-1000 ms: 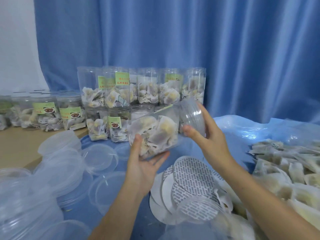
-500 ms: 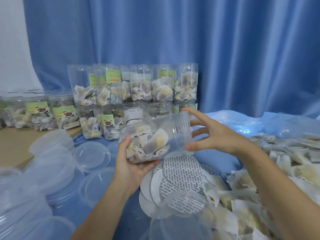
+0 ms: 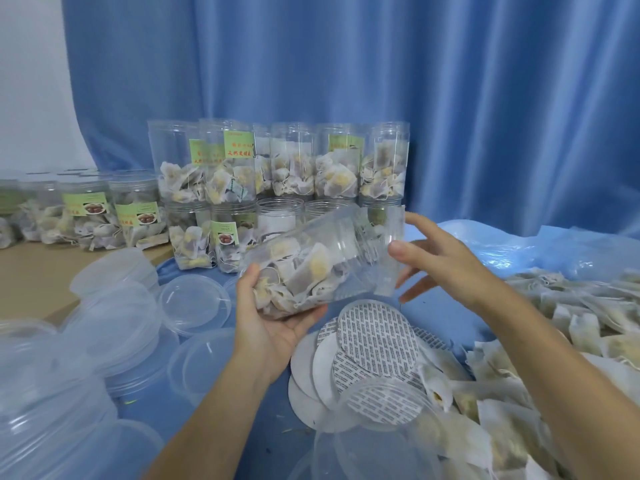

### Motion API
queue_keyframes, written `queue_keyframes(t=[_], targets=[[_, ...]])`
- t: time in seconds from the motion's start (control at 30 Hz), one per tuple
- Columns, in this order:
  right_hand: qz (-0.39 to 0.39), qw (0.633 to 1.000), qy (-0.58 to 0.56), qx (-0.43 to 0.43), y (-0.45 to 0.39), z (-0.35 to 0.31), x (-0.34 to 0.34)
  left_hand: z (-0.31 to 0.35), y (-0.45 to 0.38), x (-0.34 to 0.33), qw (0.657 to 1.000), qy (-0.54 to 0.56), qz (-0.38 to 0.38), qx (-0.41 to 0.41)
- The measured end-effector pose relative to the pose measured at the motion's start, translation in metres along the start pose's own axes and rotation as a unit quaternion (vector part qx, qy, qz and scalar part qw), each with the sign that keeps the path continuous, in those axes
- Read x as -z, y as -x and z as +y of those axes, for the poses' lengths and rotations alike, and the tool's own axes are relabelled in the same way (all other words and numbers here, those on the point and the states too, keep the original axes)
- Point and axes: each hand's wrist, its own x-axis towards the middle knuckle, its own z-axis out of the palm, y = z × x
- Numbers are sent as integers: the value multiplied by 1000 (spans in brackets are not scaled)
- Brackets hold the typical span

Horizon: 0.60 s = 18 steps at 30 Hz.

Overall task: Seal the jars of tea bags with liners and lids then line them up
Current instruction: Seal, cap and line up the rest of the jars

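A clear plastic jar (image 3: 311, 268) holding tea bags lies tilted on its side in the air, base down-left, mouth up-right. My left hand (image 3: 273, 327) cups and grips its base from below. A clear lid (image 3: 388, 271) sits on the jar's mouth. My right hand (image 3: 446, 261) spans that lid, thumb on its rim and fingers spread round its edge. Round white liners (image 3: 374, 337) with grey print lie fanned out on the blue cloth just below the jar.
Filled jars (image 3: 284, 164) stand stacked in two tiers at the back, with lower labelled jars (image 3: 86, 209) to their left on the wooden table (image 3: 27, 271). Loose clear lids (image 3: 114, 306) pile up at the left. Loose tea bags (image 3: 571, 323) cover the right side.
The jar has come lower and a little nearer to me. My right hand has shifted round the lid, its fingers now more spread. My left hand stays under the base.
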Motion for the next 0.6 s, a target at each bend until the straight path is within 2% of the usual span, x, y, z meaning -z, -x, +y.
queue_keyframes(t=[0.1, 0.23, 0.4, 0.6], targets=[[-5, 999, 42, -4, -2, 1, -6, 2, 0, 0, 1000, -6, 5, -11], [-9, 999, 40, 22, -2, 1, -4, 2, -1, 1, 1000, -7, 9, -21], [-71, 996, 28, 43, 0, 4, 3, -1, -1, 2, 998, -56, -16, -16], [-103, 991, 44, 73, 3, -2, 4, -2, -1, 2, 998, -60, -11, -12]])
